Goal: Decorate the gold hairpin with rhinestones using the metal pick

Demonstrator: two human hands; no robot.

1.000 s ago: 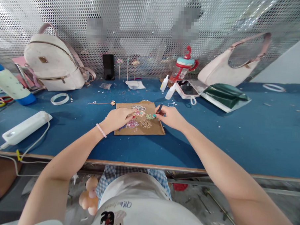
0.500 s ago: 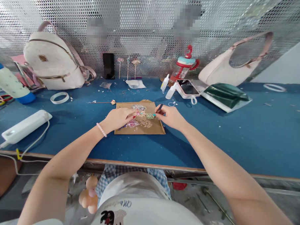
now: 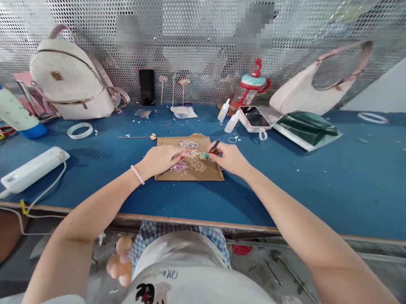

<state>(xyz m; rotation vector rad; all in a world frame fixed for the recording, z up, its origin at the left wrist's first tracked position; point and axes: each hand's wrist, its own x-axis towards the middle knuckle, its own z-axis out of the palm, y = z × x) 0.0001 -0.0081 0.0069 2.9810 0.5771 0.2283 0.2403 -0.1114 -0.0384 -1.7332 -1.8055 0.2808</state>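
A brown cardboard sheet (image 3: 209, 173) lies on the blue table (image 3: 288, 191) with small heaps of coloured sequins or beads (image 3: 192, 159) on it. My left hand (image 3: 160, 159) rests on the sheet's left side, fingers curled and pinched at the beads; what it grips is too small to make out. My right hand (image 3: 230, 158) is at the sheet's right edge, closed round a thin dark tool (image 3: 215, 146) whose tip points down at the beads. The two hands nearly meet over the heaps.
Along the mesh wall stand a white backpack (image 3: 69, 87), a black phone (image 3: 147, 87), decorated sticks (image 3: 173, 90), glue bottles (image 3: 230, 122), a red cup (image 3: 251, 87) and a pale handbag (image 3: 306, 96). A white power bank (image 3: 32, 169) and tape ring (image 3: 80, 130) lie left. A gold pin (image 3: 139, 137) lies by the sheet.
The view has shifted slightly. My right hand and its tool have edged a little left toward the beads. The left hand stays put.
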